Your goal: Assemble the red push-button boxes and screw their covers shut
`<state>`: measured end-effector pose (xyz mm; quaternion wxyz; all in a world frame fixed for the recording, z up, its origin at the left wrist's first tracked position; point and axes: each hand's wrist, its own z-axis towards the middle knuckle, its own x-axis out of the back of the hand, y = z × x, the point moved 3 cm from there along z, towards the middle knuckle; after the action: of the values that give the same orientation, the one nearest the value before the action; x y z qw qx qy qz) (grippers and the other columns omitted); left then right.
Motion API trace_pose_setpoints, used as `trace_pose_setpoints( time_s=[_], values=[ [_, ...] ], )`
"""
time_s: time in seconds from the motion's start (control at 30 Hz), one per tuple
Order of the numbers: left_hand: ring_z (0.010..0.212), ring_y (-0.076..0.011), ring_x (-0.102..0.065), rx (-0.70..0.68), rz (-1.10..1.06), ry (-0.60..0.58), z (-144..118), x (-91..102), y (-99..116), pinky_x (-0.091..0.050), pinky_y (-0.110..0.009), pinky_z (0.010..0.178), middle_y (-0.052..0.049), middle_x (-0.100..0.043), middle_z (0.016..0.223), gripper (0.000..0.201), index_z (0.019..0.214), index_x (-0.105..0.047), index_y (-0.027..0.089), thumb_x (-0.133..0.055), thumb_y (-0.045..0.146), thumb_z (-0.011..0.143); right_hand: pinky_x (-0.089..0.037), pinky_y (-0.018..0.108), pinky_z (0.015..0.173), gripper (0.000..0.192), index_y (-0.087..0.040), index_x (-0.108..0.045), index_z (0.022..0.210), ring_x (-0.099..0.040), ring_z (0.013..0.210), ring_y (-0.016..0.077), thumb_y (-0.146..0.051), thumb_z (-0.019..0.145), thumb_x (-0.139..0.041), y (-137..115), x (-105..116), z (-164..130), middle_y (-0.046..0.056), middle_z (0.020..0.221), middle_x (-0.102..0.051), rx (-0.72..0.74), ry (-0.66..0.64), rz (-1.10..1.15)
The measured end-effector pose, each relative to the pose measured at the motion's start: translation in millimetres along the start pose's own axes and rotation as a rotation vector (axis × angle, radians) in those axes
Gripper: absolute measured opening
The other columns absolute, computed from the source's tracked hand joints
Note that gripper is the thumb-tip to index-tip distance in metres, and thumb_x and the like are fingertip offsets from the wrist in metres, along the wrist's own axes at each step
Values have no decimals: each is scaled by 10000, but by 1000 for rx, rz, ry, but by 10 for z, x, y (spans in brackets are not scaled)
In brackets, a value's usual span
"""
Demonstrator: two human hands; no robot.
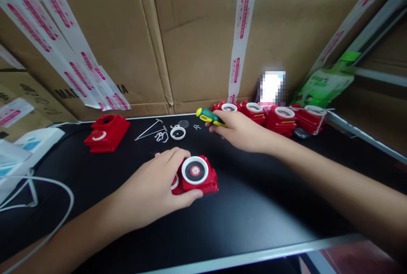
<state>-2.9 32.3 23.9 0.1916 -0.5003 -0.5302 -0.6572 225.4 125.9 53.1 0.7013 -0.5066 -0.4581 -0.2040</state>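
My left hand (155,185) grips a red plastic housing (199,176) with a white ring and a red-and-white centre, resting on the black table top (254,206). Farther back, my right hand (241,132) is closed around a green and yellow screwdriver (208,116), whose handle sticks out to the left. Just left of the screwdriver lie a white ring (177,132), a clear disc (183,124), small screws (196,127), thin metal rods (149,130) and a white clip (161,137).
A row of several red housings with white rings (273,117) lines the back right edge. Another red housing (106,133) sits at back left. Cardboard boxes with taped seams (197,45) wall the back. A white cable (47,206) and white boxes (34,140) lie at left.
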Motion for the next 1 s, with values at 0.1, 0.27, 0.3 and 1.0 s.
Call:
trace_pose_setpoints(
  time_s=[0.1,0.27,0.3,1.0],
  values=[
    [1149,-359,-723,-15,58,86,37,25,-65,-569,-501,969,-91,-742,1263,403,1258,-636,259,-734,468,928,-562,364,954,144,-126,-710,1113,-751,1089,273,-68,1040,-600,-12,-26,230,171,1164,-804,-8,-5,-173],
    [1179,-382,-723,-47,105,149,52,25,-113,-585,-526,985,-125,-747,1270,369,1244,-625,245,-661,405,913,-656,480,999,371,-166,-707,1379,-752,1168,269,-395,1088,-735,52,-247,539,133,1376,-732,-114,-52,-347],
    [1183,-380,-723,-49,108,150,54,24,-115,-587,-527,991,-126,-745,1276,369,1245,-621,246,-657,400,911,-658,490,1005,401,-172,-700,1403,-748,1188,274,-407,1081,-747,61,-299,576,132,1404,-720,-130,-70,-371],
    [1134,-377,-749,-122,299,161,36,21,-111,-625,-527,939,-144,-763,1264,331,1237,-609,234,-587,379,941,-654,499,1016,419,-167,-689,1425,-741,1212,286,-395,1078,-751,71,-425,585,142,1431,-708,-208,-175,-492]
  ],
)
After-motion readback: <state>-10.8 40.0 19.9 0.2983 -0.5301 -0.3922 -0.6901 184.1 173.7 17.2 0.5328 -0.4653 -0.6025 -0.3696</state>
